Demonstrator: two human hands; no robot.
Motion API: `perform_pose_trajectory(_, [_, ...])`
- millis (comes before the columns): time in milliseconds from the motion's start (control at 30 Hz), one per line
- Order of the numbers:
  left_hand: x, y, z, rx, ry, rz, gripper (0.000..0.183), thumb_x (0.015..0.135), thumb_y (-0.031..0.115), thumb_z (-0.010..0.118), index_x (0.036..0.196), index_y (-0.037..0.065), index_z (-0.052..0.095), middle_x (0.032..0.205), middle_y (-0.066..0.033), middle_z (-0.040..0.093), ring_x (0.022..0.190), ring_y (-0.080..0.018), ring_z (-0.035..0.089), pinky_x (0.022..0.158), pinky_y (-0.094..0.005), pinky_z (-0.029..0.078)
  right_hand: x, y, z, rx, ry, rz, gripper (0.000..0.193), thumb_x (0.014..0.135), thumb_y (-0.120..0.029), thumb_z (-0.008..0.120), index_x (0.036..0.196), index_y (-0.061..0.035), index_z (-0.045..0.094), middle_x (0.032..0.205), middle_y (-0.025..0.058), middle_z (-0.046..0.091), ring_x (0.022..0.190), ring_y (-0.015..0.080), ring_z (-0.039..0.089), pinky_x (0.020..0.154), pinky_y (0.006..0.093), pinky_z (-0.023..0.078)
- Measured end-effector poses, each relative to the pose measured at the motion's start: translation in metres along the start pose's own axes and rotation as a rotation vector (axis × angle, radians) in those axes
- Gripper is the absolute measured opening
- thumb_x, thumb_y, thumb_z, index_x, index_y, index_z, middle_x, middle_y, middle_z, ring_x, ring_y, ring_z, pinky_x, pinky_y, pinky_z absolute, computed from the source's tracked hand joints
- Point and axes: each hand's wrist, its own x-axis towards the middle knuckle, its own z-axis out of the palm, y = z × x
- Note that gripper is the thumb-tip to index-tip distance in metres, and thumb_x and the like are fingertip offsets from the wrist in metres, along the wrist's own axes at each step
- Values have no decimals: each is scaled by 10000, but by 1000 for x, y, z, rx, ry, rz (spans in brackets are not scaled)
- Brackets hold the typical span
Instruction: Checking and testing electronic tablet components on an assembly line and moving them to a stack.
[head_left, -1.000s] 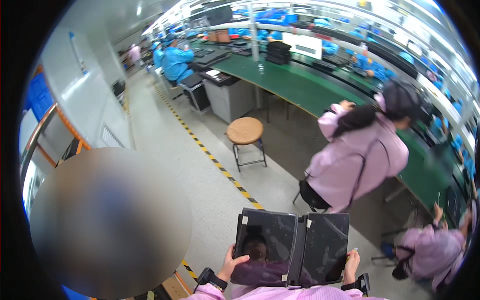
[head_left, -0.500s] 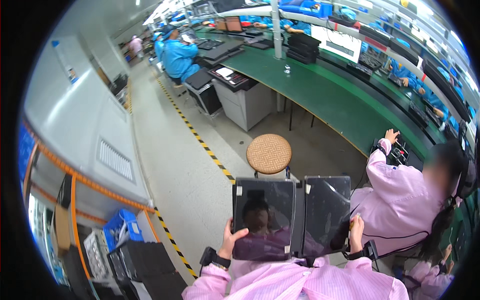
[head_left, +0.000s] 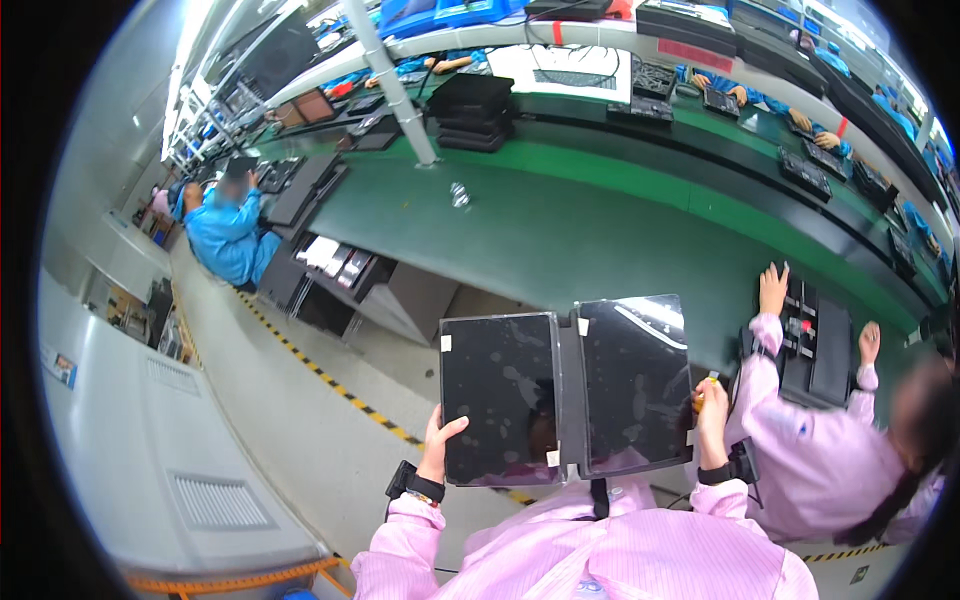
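In front of me is a black tray carrying two glossy dark screen panels side by side. Small white tabs stick to corners of the left panel and the right panel. My left hand grips the tray's left edge, thumb over the front and the other fingers hidden behind. At the right edge, my right hand is closed, with a small yellow item at its fingers; its exact kind is unclear. Both wrists wear black bands.
A long green workbench spans ahead, with a stack of black trays and a small clear item. On my right, a co-worker in pink handles a black fixture. A grey cabinet stands under the bench; a person in blue sits farther left.
My view has swung right, toward the bench, and the stool and shelf have left the picture. Both hands still hold the tray. The co-worker's second hand now shows beside the fixture.
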Motion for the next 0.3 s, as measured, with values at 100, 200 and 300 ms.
perform_pose_trajectory(100, [88,27,26,-33,2,-43,475,763,159,671,1172,3,489,1014,-89,586,885,-166,595,762,-295,504,84,2,39,-8,30,-34,340,971,-279,414,733,-53,506,617,-5,484,529,82,433,487,245,327])
perform_pose_trajectory(200, [186,41,37,40,20,-111,470,763,194,691,1157,14,509,989,-74,597,844,-155,597,733,-278,502,159,-12,70,-16,59,-8,314,966,-265,417,734,-69,494,602,-10,459,525,79,417,488,241,315])
perform_pose_trajectory(300, [261,54,49,97,15,-164,525,753,234,703,1185,15,501,1013,-64,602,878,-157,591,794,-295,485,226,-3,100,-5,45,30,318,963,-273,418,744,-62,510,607,-5,470,536,94,435,499,255,333])
